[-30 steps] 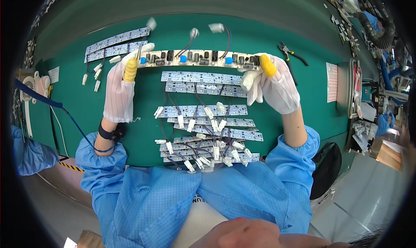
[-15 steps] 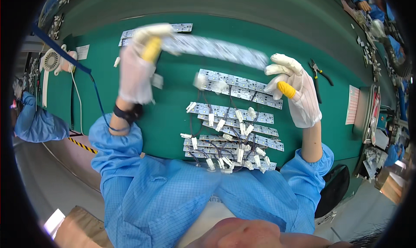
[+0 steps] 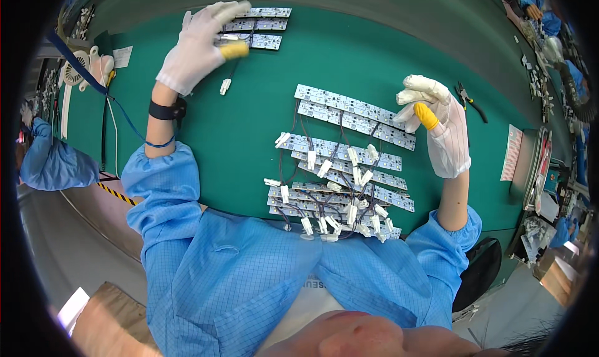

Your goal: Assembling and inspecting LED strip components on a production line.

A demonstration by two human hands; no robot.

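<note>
Left hand (image 3: 198,48) on crosswise LED strip (image 3: 253,41)

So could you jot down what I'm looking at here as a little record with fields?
surface: green mat
left hand: white glove, yellow fingertip, on a strip in the far stack
right hand: white glove, yellow fingertip, fingers curled, at the right end of the near pile
near pile: white strips with dark wires and white plugs
pliers: on the mat right of the right hand
clothing: blue coat, black wrist strap

A white circuit strip (image 3: 249,40) lies flat atop two others at the bench's far-left side (its wire and white plug (image 3: 225,86) trailing nearer).
</note>
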